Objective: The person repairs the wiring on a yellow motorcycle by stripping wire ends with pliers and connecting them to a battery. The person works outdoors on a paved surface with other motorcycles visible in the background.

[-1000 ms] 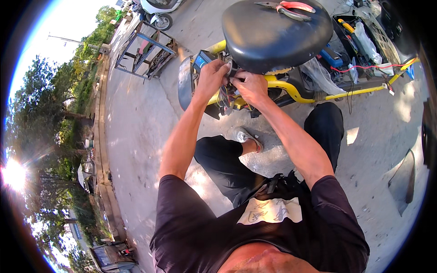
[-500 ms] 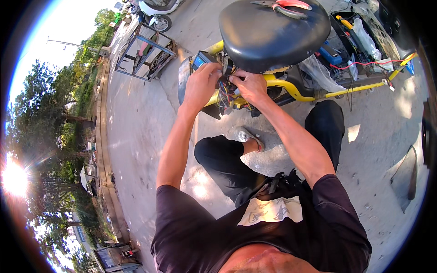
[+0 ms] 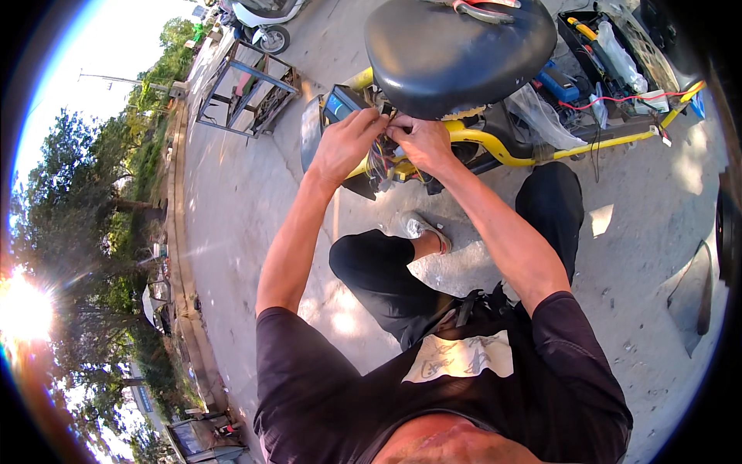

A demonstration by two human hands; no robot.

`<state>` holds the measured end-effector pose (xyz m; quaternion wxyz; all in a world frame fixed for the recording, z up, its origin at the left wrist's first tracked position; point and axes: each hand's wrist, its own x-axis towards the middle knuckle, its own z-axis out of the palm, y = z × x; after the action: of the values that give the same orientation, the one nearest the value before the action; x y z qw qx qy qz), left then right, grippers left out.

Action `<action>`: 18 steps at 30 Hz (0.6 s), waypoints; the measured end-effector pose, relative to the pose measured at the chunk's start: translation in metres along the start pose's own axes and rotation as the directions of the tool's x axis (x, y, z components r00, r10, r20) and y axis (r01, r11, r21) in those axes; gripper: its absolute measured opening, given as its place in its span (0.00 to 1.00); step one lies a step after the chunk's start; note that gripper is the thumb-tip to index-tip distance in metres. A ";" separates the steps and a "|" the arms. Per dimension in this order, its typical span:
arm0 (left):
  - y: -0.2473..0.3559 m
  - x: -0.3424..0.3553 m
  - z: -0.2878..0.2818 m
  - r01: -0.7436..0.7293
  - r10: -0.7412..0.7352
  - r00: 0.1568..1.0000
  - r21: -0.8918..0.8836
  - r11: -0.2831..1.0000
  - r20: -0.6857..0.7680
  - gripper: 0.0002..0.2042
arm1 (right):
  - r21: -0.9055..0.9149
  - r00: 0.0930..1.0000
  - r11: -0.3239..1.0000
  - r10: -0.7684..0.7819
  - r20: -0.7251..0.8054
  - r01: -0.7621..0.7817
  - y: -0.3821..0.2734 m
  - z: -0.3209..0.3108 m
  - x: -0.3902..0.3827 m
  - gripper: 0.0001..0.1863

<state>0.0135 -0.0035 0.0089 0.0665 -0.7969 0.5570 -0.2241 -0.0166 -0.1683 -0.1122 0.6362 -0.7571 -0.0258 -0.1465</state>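
Just in front of the black seat (image 3: 464,58) of a yellow-framed vehicle (image 3: 498,152), both hands meet above a bundle of coloured wires (image 3: 379,168). My left hand (image 3: 349,144) has its fingers closed at a small dark part among the wires. From the other side, my right hand (image 3: 422,144) pinches at the same spot with thumb and forefinger. The fingers mostly cover that part, and its kind is unclear. A box with a blue face (image 3: 341,102) sits beside the left hand. Red-handled pliers (image 3: 483,11) lie on the seat, partly cut off by the picture's edge.
Right of the seat are a black tray of tools (image 3: 599,66), a blue device (image 3: 558,83), clear plastic (image 3: 541,124) and a red wire (image 3: 610,98). A rusty metal frame (image 3: 249,89) and a white scooter (image 3: 267,15) stand at the far left.
Both hands stay together at the wires, with the left fingertips slightly further right. The dark round piece seen between them earlier is now mostly covered. The view has shifted slightly.
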 end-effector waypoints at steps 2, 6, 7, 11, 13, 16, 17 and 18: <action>-0.001 0.001 0.000 -0.029 0.028 0.999 0.007 1.000 0.033 0.14 | -0.003 1.000 1.000 -0.016 -0.010 0.016 -0.002 0.001 -0.003 0.13; 0.001 0.010 -0.006 -0.048 0.047 0.987 0.003 0.999 0.154 0.12 | 0.045 0.992 0.995 -0.083 -0.097 0.088 0.000 0.004 -0.009 0.11; 0.002 0.012 -0.005 -0.032 0.027 0.982 0.025 0.999 0.186 0.11 | 0.038 0.987 0.993 -0.104 -0.122 0.110 0.000 0.005 -0.009 0.11; 0.006 0.022 -0.004 0.104 -0.119 0.952 0.067 0.992 0.283 0.07 | 0.036 0.966 0.984 -0.163 -0.200 0.174 -0.001 0.010 -0.011 0.10; 0.007 0.030 -0.006 0.175 -0.199 0.911 0.097 0.980 0.361 0.06 | 0.047 0.972 0.988 -0.133 -0.195 0.144 -0.004 0.009 -0.012 0.10; 0.007 0.050 -0.013 0.210 -0.276 0.809 0.183 0.960 0.520 0.06 | 0.056 0.988 0.997 -0.035 -0.150 0.044 -0.007 0.006 -0.012 0.09; 0.008 0.060 -0.016 0.211 -0.291 0.772 0.205 0.956 0.565 0.07 | 0.055 0.989 0.998 -0.015 -0.147 0.023 -0.005 0.006 -0.011 0.10; 0.009 0.064 -0.018 0.210 -0.306 0.733 0.226 0.951 0.607 0.07 | 0.053 0.990 0.999 0.005 -0.144 0.002 -0.003 0.007 -0.010 0.10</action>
<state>0.0157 -0.0632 0.0393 0.2755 -0.8880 0.3679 0.0124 -0.0258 -0.1600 -0.1131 0.6563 -0.7274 0.0170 -0.1998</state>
